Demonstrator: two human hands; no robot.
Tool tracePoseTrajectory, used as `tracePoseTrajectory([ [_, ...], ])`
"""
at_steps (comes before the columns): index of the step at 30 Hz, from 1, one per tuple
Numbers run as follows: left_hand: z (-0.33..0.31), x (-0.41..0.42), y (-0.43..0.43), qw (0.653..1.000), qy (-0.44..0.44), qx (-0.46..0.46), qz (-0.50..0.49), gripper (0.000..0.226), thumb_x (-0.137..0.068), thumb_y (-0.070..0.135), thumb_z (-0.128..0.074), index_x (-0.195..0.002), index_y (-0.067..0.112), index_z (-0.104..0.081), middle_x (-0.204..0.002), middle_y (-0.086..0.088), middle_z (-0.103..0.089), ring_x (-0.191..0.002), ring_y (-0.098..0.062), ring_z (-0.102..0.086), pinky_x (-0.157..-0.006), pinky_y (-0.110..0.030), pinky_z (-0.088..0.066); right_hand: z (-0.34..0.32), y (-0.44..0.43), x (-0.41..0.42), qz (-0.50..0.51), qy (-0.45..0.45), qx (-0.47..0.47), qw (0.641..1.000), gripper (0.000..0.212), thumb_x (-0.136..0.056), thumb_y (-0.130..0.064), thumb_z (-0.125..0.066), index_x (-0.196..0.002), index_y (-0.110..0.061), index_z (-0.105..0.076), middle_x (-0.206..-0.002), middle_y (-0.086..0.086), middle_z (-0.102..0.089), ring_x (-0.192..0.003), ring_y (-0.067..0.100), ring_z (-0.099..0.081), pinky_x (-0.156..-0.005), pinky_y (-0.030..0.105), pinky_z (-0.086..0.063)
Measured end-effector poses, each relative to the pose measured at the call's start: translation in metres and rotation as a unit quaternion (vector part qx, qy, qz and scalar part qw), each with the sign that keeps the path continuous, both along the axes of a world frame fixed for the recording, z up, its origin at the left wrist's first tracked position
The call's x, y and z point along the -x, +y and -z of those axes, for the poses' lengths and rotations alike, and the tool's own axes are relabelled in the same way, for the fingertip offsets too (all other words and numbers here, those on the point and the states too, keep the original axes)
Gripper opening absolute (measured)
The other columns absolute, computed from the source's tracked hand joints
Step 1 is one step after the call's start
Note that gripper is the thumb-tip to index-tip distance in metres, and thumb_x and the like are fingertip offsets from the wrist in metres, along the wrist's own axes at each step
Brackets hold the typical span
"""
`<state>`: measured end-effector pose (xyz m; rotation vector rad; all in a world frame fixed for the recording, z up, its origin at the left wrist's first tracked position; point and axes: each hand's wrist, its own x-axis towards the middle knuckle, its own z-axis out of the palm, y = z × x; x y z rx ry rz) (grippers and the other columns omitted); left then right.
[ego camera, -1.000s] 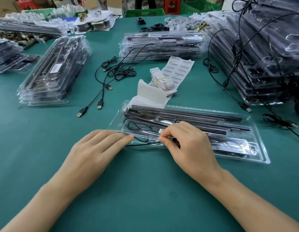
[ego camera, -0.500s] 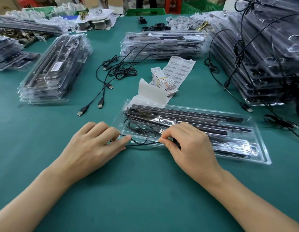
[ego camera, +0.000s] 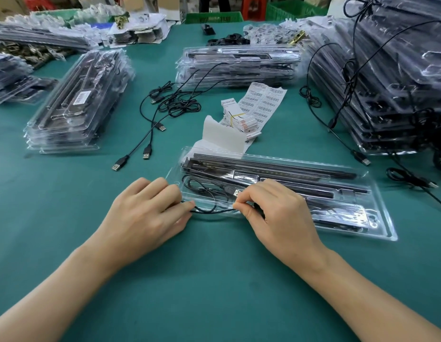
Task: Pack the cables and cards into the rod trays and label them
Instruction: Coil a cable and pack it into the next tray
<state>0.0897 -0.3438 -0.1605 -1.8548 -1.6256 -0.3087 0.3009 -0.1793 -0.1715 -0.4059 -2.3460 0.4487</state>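
Tray (ego camera: 385, 225), clear plastic, lies mid-bench with its long axis left to right, the right end swung a little toward the near edge. Black rods (ego camera: 288, 169) lie lengthwise in it along the far side.

Cable (ego camera: 209, 211), thin and black, is looped in the tray's left end. One strand runs along the near rim between the two hands. Its USB plug (ego camera: 235, 193) points left, just above the right thumb.

Left hand (ego camera: 145, 213): knuckles up, fingers curled, forefinger and thumb nipping the cable at the tray's near-left corner. Right hand (ego camera: 276, 213): fingers folded, thumb and forefinger pinching the same strand close to the plug.

Cards (ego camera: 239, 119) sit in a small banded stack just beyond the tray. The top card seems to read "Grow Light"; the rest is too small. Under and beyond them lies a label sheet (ego camera: 266, 102) of barcodes, numbers not legible, with a curl of white backing paper (ego camera: 222, 137) touching the tray's far rim.

Loose cables (ego camera: 175, 104) tangle left of the cards, plugs trailing toward the near edge. Stacks (ego camera: 73, 102) of packed trays stand at left, far centre and right, the top left one bearing a small white label.

Open green bench (ego camera: 214, 280) shows from the tray to the near edge, and at left between tray and stack.
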Motion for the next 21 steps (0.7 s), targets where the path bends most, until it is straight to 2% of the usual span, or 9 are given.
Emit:
tracePoseTrajectory([
  [7, 0.0001, -0.0004, -0.0009, 1.000, -0.016, -0.011, -0.005, 0.011, -0.094, 0.022, -0.071, -0.083, 0.019, -0.072, -0.073, 0.000, -0.057, -0.064, -0.024, -0.051, -0.053, -0.037, -0.041, -0.0010, -0.0008, -0.0005, -0.002, -0.005, -0.001, 1.000, 0.013, -0.088, -0.015, -0.079, -0.082, -0.015, -0.068, -0.078, -0.009, -0.063, -0.074, 0.008, -0.050, -0.067, 0.023, -0.046],
  [10, 0.0025, -0.0010, -0.0017, 1.000, -0.017, -0.011, 0.001, 0.011, -0.094, 0.024, -0.072, -0.084, 0.019, -0.073, -0.074, 0.001, -0.057, -0.063, -0.024, -0.051, -0.052, -0.037, -0.041, -0.0012, -0.0006, -0.0005, 0.001, -0.006, 0.002, 1.000, 0.014, -0.088, -0.015, -0.079, -0.081, -0.015, -0.067, -0.077, -0.010, -0.062, -0.074, 0.008, -0.049, -0.066, 0.022, -0.044],
  [14, 0.0022, -0.0002, -0.0046, 0.999, -0.028, 0.004, 0.017, 0.016, -0.094, 0.036, -0.074, -0.087, 0.021, -0.074, -0.078, 0.002, -0.060, -0.067, -0.022, -0.051, -0.055, -0.036, -0.040, -0.0009, -0.0009, 0.0000, 0.002, -0.004, 0.006, 1.000, 0.013, -0.089, -0.016, -0.078, -0.081, -0.015, -0.067, -0.077, -0.010, -0.062, -0.073, 0.009, -0.050, -0.066, 0.024, -0.045],
  [19, 0.0047, -0.0076, -0.0027, 0.999, -0.032, -0.013, 0.017, 0.011, -0.094, 0.020, -0.075, -0.083, 0.018, -0.074, -0.077, 0.001, -0.062, -0.063, -0.024, -0.051, -0.052, -0.035, -0.040, -0.0002, -0.0017, -0.0004, 0.001, -0.006, 0.015, 1.000, 0.013, -0.089, -0.017, -0.078, -0.081, -0.015, -0.068, -0.077, -0.009, -0.064, -0.073, 0.005, -0.045, -0.065, 0.027, -0.047],
  [21, 0.0040, -0.0086, -0.0062, 0.998, -0.050, 0.007, 0.030, 0.010, -0.096, 0.025, -0.073, -0.088, 0.019, -0.077, -0.080, 0.002, -0.064, -0.064, -0.022, -0.054, -0.052, -0.035, -0.045, -0.0004, -0.0014, -0.0003, 0.002, -0.007, 0.017, 1.000, 0.013, -0.089, -0.017, -0.078, -0.081, -0.015, -0.068, -0.077, -0.009, -0.063, -0.073, 0.005, -0.044, -0.065, 0.028, -0.047],
])
